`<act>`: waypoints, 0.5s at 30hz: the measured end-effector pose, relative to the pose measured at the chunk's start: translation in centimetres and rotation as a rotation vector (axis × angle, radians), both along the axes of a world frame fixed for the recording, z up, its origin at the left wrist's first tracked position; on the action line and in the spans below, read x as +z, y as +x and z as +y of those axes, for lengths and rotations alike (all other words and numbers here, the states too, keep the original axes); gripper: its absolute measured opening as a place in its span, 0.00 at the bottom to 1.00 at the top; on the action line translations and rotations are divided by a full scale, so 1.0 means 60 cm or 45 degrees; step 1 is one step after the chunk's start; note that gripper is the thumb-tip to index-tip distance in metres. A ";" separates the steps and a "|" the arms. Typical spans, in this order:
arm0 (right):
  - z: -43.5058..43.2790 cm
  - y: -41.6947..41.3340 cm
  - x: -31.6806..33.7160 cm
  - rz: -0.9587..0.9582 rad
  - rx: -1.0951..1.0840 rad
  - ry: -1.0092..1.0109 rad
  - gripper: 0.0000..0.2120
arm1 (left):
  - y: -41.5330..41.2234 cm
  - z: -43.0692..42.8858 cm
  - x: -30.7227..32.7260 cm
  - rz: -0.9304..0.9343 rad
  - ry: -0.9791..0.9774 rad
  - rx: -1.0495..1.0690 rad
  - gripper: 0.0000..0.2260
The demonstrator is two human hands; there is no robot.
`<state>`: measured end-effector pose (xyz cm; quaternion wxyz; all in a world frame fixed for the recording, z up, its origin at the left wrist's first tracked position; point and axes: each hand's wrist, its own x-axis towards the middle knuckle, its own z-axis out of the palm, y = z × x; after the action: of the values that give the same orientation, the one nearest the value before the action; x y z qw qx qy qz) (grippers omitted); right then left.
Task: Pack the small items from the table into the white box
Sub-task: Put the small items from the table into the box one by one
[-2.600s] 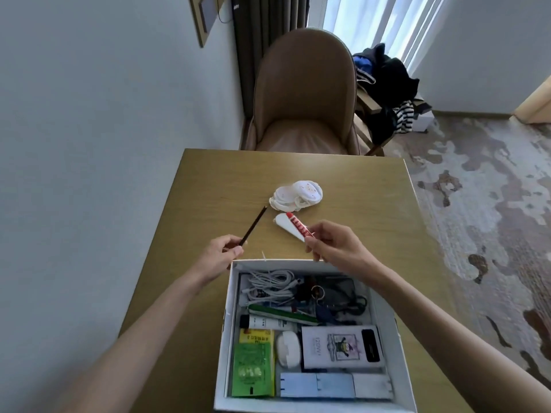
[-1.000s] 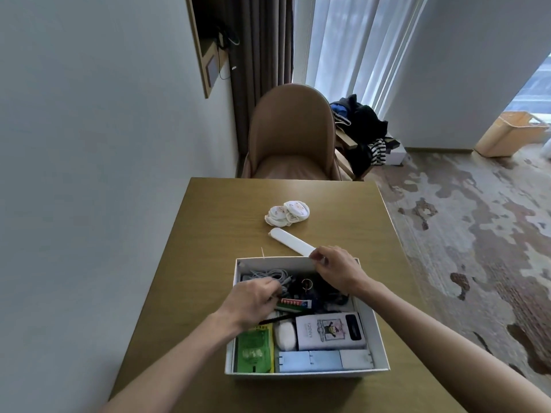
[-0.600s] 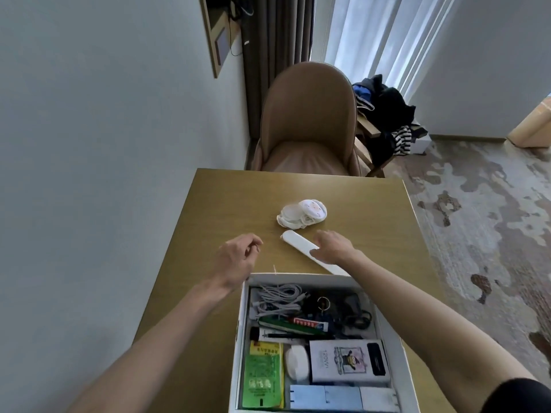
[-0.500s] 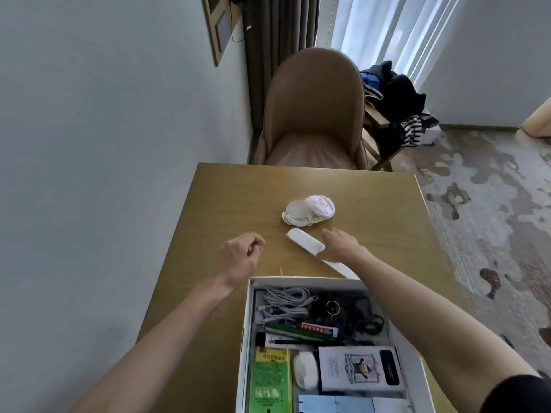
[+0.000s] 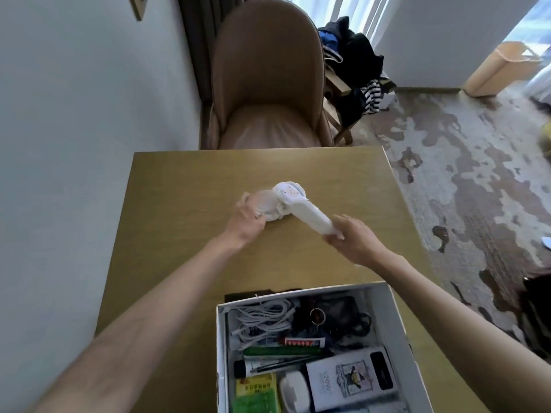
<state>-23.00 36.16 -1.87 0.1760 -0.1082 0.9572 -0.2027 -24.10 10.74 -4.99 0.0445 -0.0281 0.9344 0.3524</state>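
Reaching toward the middle of the table point(image 5: 179, 204), you are closing your left hand point(image 5: 246, 217) on the white bundle point(image 5: 268, 205), fingers curling over its far left side and thumb pressing its near side. The bundle is sitting on the tabletop about midway between the left and right edges, nearer the far edge than the near one. Just to its right, the long white case point(image 5: 310, 214) is slanting from the bundle's top toward the right; its far end is overlapping the bundle in this view, and you cannot tell whether the two are touching. Your right hand point(image 5: 348, 236) is gripping the case by its near end, thumb and fingers pinching it. The white box point(image 5: 390, 308) is standing open at the table's near right corner, well apart from both hands. Inside it, a coiled white cable point(image 5: 262, 317) is lying in the far left corner, a yellow-green packet point(image 5: 256, 394) is lying by the left wall at the near end, a white oval case point(image 5: 293, 390) is resting beside that, and a white printed carton point(image 5: 351, 380) is filling the right side. A tan chair point(image 5: 265, 84) is standing past the far edge
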 end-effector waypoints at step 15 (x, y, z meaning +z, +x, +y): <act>0.020 0.034 0.044 -0.098 -0.049 -0.174 0.07 | -0.077 0.070 -0.054 -0.137 -0.651 -0.294 0.19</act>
<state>-20.95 37.38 0.80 0.2009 -0.0937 0.9355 -0.2751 -28.70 14.93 -8.20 0.1253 0.0495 0.9862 0.0961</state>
